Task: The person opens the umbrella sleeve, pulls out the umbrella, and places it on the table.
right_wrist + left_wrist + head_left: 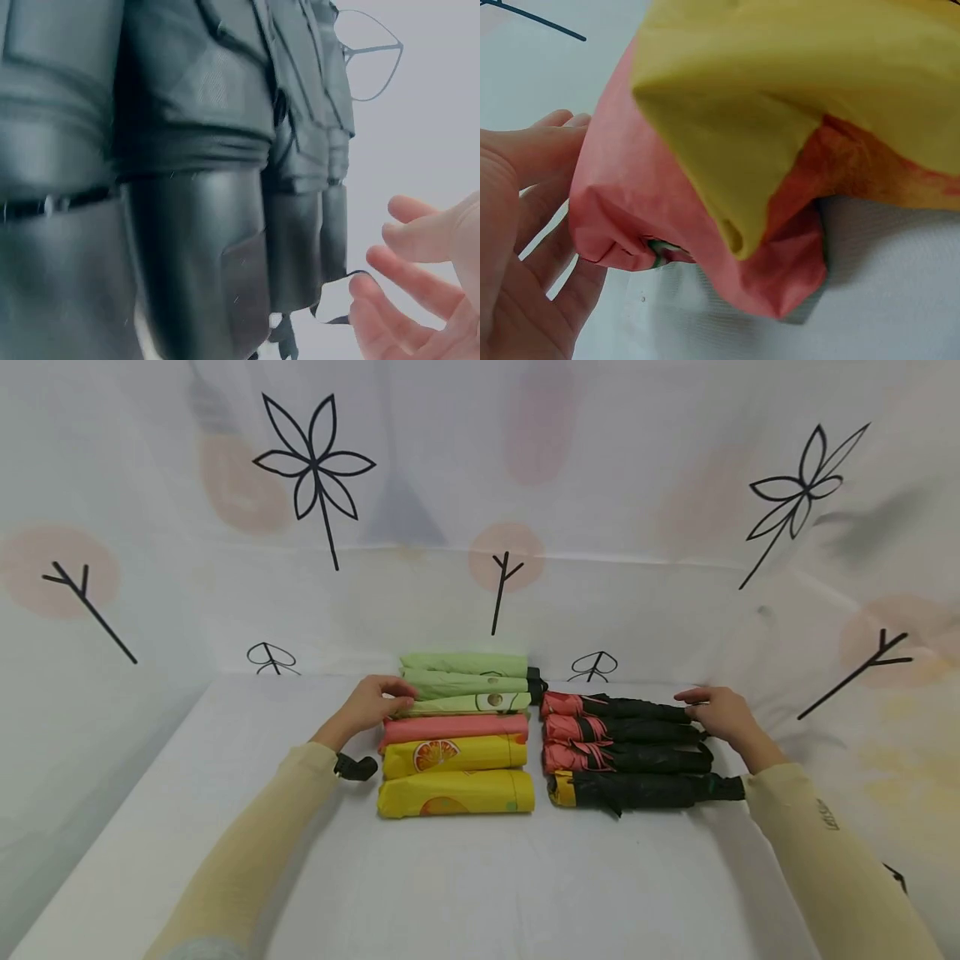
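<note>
Head cam: two columns of folded bundles, prob. umbrellas, lie side by side on the white tabletop [450,893], long axes running L–R. From my remote post I see the left grip [375,700], fingers spread and relaxed, at the left end of the nearest green bundle [450,706], which lies to its R, approx. in line w/ the hand. Just closer to the wearer lie the pink bundle [457,727] and two yellow bundles [457,793]. Per L wrist view, fingers reach behind the pink one's end; tips are hidden, so I can't tell how firmly they touch. Opposite, the right grip [720,710], fingers apart and holding nothing, is just beside the R end of the farthest dark bundle [645,709], which lies to its L. My read: the end-on line-up is key, w/ L hand nearer the green, R hand nearer the dark.
</note>
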{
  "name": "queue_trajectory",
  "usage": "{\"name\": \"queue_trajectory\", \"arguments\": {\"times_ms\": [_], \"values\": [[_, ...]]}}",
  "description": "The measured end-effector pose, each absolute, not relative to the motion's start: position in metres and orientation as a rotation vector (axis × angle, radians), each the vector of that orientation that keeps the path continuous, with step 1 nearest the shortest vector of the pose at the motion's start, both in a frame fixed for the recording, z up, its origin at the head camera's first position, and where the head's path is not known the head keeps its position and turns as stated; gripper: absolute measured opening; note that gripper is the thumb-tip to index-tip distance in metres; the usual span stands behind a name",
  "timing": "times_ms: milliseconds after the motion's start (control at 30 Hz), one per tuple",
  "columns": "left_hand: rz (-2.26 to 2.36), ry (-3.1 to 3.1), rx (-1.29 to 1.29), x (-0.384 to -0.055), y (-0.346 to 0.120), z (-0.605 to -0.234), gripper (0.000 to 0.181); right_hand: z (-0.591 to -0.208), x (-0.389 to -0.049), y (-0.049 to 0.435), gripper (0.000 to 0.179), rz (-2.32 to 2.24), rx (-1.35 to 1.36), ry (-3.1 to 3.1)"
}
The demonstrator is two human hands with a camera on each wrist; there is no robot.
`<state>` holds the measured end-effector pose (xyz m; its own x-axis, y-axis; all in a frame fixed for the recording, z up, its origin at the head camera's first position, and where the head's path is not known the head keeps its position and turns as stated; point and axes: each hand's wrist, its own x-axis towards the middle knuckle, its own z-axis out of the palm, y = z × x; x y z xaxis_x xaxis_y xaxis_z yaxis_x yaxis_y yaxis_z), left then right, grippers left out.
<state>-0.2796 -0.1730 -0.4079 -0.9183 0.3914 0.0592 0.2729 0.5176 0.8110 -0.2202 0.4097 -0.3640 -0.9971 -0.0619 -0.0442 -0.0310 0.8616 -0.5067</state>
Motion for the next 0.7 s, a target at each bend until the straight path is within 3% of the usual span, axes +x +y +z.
{"name": "queue_trajectory", "arguments": {"times_ms": [700], "values": [[1.337, 2.753, 0.598, -0.300, -0.167, -0.396, 0.026, -0.335, -0.238, 0.336, 0.038, -1.006, -0.188, 2.895]]}}
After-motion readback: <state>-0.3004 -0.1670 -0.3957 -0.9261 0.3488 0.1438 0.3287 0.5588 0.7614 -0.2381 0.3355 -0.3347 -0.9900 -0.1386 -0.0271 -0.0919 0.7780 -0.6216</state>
